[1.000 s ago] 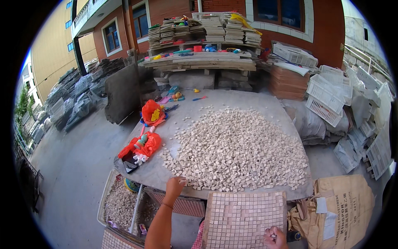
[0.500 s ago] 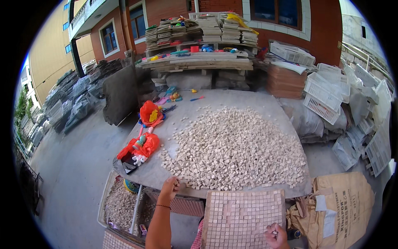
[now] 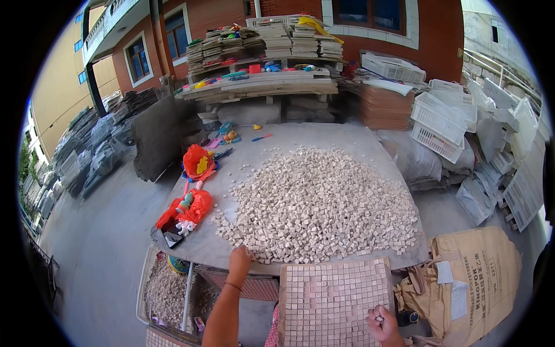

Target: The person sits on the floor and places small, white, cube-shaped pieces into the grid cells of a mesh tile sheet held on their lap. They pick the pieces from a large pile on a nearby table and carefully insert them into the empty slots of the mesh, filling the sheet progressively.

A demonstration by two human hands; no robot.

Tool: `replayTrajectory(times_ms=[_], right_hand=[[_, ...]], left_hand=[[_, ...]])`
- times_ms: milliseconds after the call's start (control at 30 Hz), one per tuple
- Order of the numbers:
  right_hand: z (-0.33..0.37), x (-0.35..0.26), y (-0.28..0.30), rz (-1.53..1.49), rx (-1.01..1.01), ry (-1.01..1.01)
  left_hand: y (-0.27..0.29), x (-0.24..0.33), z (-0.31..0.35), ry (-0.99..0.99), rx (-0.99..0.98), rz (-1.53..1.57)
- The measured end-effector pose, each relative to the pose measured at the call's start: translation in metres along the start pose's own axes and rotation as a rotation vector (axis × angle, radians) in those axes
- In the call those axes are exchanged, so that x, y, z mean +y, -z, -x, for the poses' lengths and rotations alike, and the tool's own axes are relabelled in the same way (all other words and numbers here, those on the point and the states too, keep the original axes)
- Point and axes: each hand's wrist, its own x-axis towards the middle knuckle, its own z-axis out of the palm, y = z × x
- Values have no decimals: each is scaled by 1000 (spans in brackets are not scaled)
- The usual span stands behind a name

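Note:
A wide heap of small pale stone cubes covers much of the grey table. My left hand is at the table's front edge, its fingers curled against the near left side of the heap; what they hold, if anything, is hidden. In front of the table lies a square grid board with most of its cells filled by cubes; some patches in its upper left part look pinker and lower. Above the board's lower right part, my right hand is closed with a pale stone cube showing at its fingertips.
Red plastic bags with toys and a dark phone lie along the table's left edge. Below left stands a white bin of more stone pieces. A brown paper sack lies right of the board. Stacked boards stand behind.
The whole view has shifted slightly. My left hand has moved a little right, up against the heap's edge. My right hand has moved slightly farther up over the board.

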Motion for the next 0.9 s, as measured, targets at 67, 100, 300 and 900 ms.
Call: replayTrajectory(times_ms=[67, 100, 300, 900], right_hand=[[4, 0, -24, 53, -41, -20], [6, -2, -37, 78, -56, -27], [-7, 0, -28, -261, 81, 23], [-57, 44, -85, -317, 32, -226]], left_hand=[[4, -4, -3, 38, -45, -25], [5, -4, -6, 53, -71, -37], [8, -2, -7, 231, -151, 230], [-5, 260, 182, -502, -309, 541]])
